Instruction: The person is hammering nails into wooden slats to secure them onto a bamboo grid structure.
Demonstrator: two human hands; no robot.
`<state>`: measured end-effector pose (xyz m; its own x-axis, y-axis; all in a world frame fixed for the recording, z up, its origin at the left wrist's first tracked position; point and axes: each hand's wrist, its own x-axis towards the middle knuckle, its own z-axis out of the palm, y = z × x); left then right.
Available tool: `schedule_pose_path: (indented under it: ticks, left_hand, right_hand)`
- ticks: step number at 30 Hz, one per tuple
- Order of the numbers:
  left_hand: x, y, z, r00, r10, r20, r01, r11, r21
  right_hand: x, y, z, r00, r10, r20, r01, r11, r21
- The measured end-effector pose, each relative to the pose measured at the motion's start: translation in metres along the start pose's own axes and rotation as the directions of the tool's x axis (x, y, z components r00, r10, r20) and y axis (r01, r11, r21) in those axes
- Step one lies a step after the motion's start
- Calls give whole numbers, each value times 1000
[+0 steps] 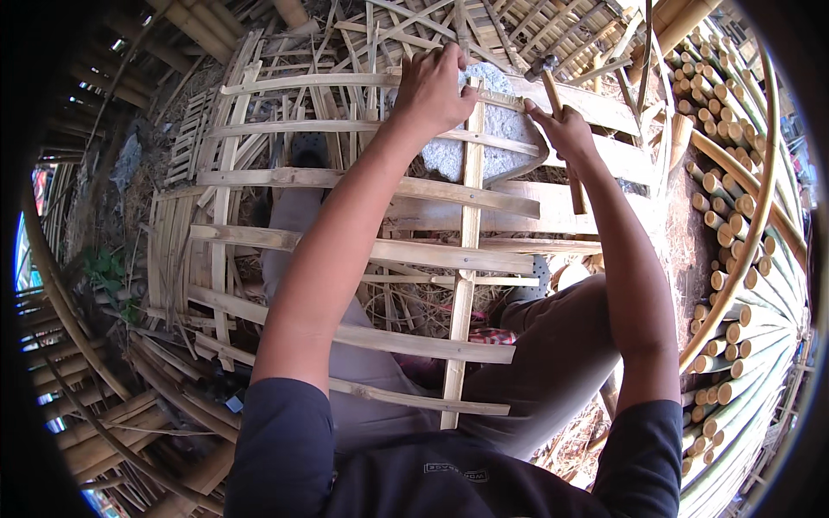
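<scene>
Cut poles [751,337] stacked at right; slatted lattice [419,252] backed by stone slab [515,127]; ground [678,259] strip-littered. Hammer [552,91] gripped by right hand [567,135]; left hand [432,91] curled, hold unclear.

Bright light falls on brown ground [687,259] beside stacked bamboo poles [760,352].

A: What is the slatted frame [423,250] made of?

B: Split bamboo, by its look: pale, dry and matt, fairly smooth along the strips.

A: And the stone block [514,125] beneath?

B: Rough, grainy and dull grey.

A: The hammer [552,93]?

B: Its head [542,66] looks like dark metal; its handle is plain wood.

A: Anything softer?

B: Matt cloth, in the trousers [544,363] and T-shirt [281,432]. The stacked bamboo poles [738,380] have smooth, faintly glossy skins.
</scene>
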<state>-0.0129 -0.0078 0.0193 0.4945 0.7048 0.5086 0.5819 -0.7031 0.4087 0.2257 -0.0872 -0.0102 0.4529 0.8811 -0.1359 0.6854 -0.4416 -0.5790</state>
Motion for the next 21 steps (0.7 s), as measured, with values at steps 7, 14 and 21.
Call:
schedule_pose_path:
  ticks: [7,14,21]
  left_hand:
    - [-43,33,0,968,-3,252,-77,948,309]
    - [-46,44,17,946,-126,300,9,932,363]
    - [-51,36,28,974,-88,206,14,942,336]
  right_hand:
    - [-5,-7,1,998,40,38,-40,999,13]
    - [0,-2,2,997,-53,-52,49,996,-68]
    - [-38,-27,-35,892,-402,-208,378,914,-145]
